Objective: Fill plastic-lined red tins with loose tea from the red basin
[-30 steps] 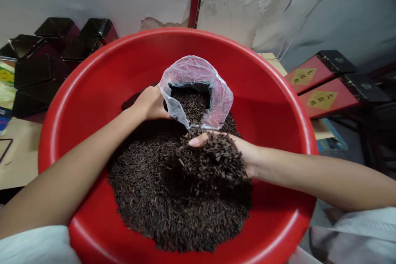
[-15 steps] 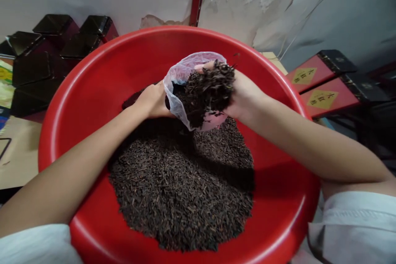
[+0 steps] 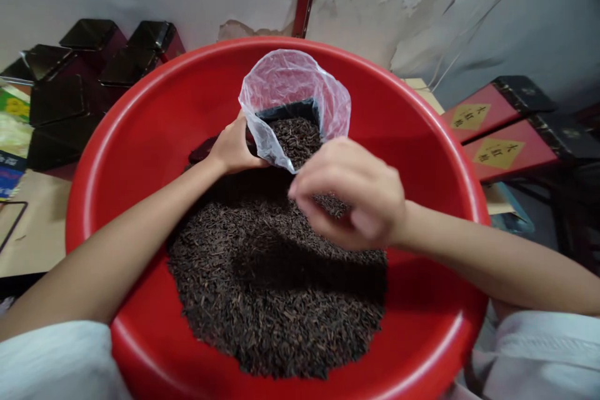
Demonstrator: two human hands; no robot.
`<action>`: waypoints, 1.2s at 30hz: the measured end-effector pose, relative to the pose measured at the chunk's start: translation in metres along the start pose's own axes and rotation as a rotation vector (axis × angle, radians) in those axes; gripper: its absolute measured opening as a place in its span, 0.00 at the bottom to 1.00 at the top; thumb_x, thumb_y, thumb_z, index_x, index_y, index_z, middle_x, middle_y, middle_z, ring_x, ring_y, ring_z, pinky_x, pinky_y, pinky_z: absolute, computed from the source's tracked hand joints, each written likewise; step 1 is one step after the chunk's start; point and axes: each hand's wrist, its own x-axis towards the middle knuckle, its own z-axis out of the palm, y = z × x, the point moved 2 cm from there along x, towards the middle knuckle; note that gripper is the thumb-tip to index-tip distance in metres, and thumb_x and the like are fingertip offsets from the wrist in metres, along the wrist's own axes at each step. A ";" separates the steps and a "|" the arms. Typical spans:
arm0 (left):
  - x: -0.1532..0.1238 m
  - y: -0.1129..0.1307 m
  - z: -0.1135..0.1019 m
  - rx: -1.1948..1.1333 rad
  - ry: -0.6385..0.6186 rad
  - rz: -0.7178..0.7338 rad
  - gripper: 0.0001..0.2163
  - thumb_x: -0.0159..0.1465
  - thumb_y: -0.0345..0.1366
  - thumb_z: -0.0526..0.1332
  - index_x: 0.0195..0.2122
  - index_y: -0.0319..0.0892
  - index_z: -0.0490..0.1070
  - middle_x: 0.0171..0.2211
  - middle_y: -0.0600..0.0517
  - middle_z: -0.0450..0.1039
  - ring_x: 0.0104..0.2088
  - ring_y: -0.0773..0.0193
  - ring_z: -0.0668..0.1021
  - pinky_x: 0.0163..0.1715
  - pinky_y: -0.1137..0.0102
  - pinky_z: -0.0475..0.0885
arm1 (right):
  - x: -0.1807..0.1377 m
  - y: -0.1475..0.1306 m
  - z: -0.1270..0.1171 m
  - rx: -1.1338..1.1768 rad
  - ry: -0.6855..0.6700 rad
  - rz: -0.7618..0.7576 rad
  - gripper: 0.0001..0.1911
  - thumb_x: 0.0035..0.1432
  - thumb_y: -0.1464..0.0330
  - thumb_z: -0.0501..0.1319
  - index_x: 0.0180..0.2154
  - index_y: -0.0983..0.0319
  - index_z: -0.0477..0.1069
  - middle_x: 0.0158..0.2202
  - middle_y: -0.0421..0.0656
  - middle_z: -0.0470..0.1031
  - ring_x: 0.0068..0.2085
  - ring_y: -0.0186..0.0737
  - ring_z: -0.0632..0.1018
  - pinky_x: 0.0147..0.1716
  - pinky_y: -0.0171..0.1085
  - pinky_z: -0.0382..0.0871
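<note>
The mouth of the plastic-lined box (image 3: 281, 78) is open from above, but the left hand (image 3: 232, 150) grips its near-left edge and the right hand (image 3: 349, 194) hangs just in front, barring the near-right approach. The heap of dark leaves (image 3: 281, 312) lies bare across the near half of the red basin (image 3: 422, 137), whose high wall closes it all round. Outside the rim, black boxes (image 3: 65, 100) crowd the left and red boxes (image 3: 492, 137) the right.

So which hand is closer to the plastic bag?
Left. The left hand holds the plastic bag at its rim; the right hand hovers just in front of it, above the loose tea.
</note>
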 end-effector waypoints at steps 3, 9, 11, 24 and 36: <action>0.000 0.000 -0.003 -0.041 0.079 -0.111 0.39 0.32 0.49 0.71 0.45 0.42 0.61 0.45 0.44 0.72 0.49 0.41 0.73 0.51 0.53 0.68 | -0.012 -0.014 0.022 -0.003 -0.179 -0.276 0.10 0.61 0.69 0.51 0.31 0.62 0.69 0.25 0.39 0.73 0.28 0.33 0.72 0.34 0.39 0.65; 0.000 0.007 -0.011 -0.136 0.204 -0.141 0.36 0.39 0.49 0.71 0.46 0.43 0.58 0.46 0.44 0.69 0.53 0.44 0.70 0.51 0.55 0.68 | -0.029 0.027 0.073 0.086 -0.587 0.295 0.46 0.52 0.44 0.56 0.59 0.74 0.57 0.63 0.63 0.52 0.63 0.61 0.58 0.59 0.54 0.55; 0.001 0.006 -0.010 -0.150 0.218 -0.116 0.34 0.41 0.50 0.71 0.46 0.43 0.58 0.46 0.45 0.69 0.52 0.45 0.71 0.51 0.56 0.69 | -0.038 0.046 0.087 0.155 -0.675 0.525 0.57 0.47 0.41 0.57 0.64 0.75 0.44 0.66 0.64 0.38 0.67 0.62 0.45 0.63 0.58 0.42; 0.008 0.003 -0.021 0.085 0.163 -0.061 0.40 0.30 0.42 0.74 0.46 0.42 0.61 0.44 0.47 0.71 0.46 0.44 0.74 0.49 0.53 0.70 | -0.049 0.047 0.104 0.376 -0.669 0.709 0.61 0.32 0.45 0.68 0.62 0.71 0.53 0.64 0.58 0.52 0.64 0.55 0.57 0.64 0.47 0.50; 0.000 0.002 -0.009 0.140 -0.163 0.202 0.36 0.37 0.42 0.72 0.48 0.42 0.64 0.43 0.49 0.72 0.42 0.47 0.77 0.43 0.58 0.73 | -0.045 0.018 0.084 0.510 -0.736 1.104 0.46 0.39 0.65 0.67 0.60 0.68 0.56 0.57 0.53 0.65 0.54 0.48 0.70 0.56 0.43 0.64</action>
